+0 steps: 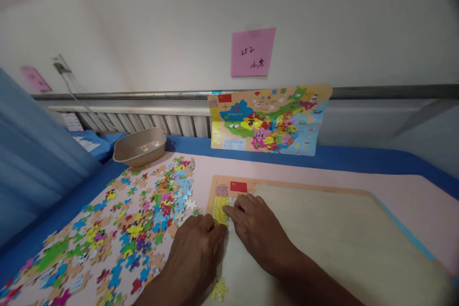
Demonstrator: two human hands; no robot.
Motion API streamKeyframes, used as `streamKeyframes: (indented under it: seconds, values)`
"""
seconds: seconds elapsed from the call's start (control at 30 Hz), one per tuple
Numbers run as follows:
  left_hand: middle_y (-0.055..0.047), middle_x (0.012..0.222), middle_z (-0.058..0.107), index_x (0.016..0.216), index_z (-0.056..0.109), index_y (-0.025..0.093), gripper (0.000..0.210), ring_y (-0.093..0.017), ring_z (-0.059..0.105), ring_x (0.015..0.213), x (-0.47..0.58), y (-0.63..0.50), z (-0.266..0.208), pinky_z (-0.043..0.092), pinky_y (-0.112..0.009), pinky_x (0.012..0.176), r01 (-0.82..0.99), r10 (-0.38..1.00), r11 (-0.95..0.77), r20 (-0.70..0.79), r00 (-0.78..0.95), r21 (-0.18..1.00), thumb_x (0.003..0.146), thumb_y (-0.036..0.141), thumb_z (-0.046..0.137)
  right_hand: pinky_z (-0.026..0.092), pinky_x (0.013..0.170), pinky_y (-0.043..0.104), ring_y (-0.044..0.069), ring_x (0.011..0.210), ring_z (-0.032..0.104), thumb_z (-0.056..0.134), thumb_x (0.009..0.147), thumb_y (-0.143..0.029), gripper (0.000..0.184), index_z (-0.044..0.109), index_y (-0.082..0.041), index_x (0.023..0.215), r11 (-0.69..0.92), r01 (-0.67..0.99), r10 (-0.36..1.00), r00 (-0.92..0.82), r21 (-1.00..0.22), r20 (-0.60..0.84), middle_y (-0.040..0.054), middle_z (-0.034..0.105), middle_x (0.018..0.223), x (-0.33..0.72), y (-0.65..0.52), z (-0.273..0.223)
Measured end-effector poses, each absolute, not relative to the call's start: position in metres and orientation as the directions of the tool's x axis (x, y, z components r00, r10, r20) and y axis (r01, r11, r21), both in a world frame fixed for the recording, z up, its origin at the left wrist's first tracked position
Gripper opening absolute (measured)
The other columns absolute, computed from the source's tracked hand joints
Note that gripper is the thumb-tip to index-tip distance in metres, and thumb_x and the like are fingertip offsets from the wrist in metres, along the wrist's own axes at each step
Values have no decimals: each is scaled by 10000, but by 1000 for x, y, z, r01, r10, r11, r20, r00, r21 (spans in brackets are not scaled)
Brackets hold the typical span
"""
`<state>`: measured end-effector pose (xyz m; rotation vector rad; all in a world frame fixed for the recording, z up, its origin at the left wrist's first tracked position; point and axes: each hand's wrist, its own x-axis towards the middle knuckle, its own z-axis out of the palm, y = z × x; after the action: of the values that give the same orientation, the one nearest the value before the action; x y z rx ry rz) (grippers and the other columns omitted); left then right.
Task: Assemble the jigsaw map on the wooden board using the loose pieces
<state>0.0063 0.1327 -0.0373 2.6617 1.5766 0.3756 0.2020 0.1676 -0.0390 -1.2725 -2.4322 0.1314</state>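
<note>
A wooden puzzle board (322,239) lies in front of me, with assembled pieces in its upper left corner, among them a red flag (238,187) and a yellow block of pieces (220,206). My left hand (199,248) is closed at the board's left edge, thumb and index finger pressed on a yellow puzzle piece at the bottom of that block. From the right, my right hand (256,227) touches the same yellow pieces with its index finger, the other fingers curled. Its fingertips partly cover the pieces. A loose yellow piece (220,289) lies lower on the board.
Many loose puzzle pieces (136,229) spread over the pink surface to the left. Behind them stands a beige basin (139,147) holding a few pieces. A printed map sheet (268,122) leans upright against the rail, under a pink note (253,52). A blue curtain (36,162) hangs at left.
</note>
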Motion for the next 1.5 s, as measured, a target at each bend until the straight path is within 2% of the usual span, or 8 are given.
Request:
streamKeyframes:
  seconds: [0.13,0.4,0.57,0.73,0.87,1.0,1.1,1.5]
  values:
    - [-35,794,614,843,666,249,192,-211,546,717,5,132,-36,291,-344,651,858,876,-469,234,421,209,930,129,544,333,797,375,228,901,500,549,1013,-136,189,714,-228,1015,586,765,806,-515,-268,291,56,609,956,201,167,-38]
    - [-20,698,560,708,611,208,270,-177,538,674,-12,143,-27,290,-315,631,890,900,-378,324,290,254,947,148,501,331,808,377,224,909,512,549,1027,-169,186,715,-222,960,559,770,828,-496,-307,263,48,611,943,201,168,-36]
    - [-18,725,574,727,634,202,241,-168,553,711,-13,142,-22,299,-297,649,875,919,-377,241,312,303,929,130,526,326,823,380,225,932,519,622,991,-179,107,712,-229,961,548,775,836,-501,-315,223,41,611,964,200,169,-34]
    - [-21,756,588,761,668,208,232,-166,561,730,-8,140,-17,304,-295,655,852,912,-410,158,379,327,945,142,542,329,829,385,230,951,527,605,1001,-177,120,712,-231,994,561,775,827,-520,-289,213,46,615,975,199,168,-32]
    - [-21,775,599,794,689,222,230,-172,563,737,-7,142,-17,299,-303,655,852,898,-439,156,411,286,966,165,547,328,817,384,228,938,528,579,1010,-173,148,714,-230,990,582,764,812,-534,-277,234,49,615,958,199,167,-31]
    - [-23,775,599,778,685,218,237,-173,559,738,-7,144,-18,296,-307,651,859,899,-438,157,410,264,974,183,557,327,829,387,236,954,529,666,965,-228,80,708,-240,1032,591,756,807,-547,-281,224,50,626,1002,199,165,-29]
    - [-24,764,594,766,678,216,246,-175,555,734,-7,144,-18,289,-313,647,862,896,-443,161,415,245,975,183,553,327,841,390,247,974,531,708,940,-270,144,702,-247,1083,583,765,813,-551,-276,189,53,630,1034,199,164,-27]
    - [-25,796,636,795,680,203,185,-180,596,793,-10,145,-26,344,-309,697,834,905,-424,177,386,352,921,127,568,313,841,401,251,954,524,758,908,-299,141,683,-228,1005,619,740,784,-562,-263,263,49,641,1001,195,162,-30]
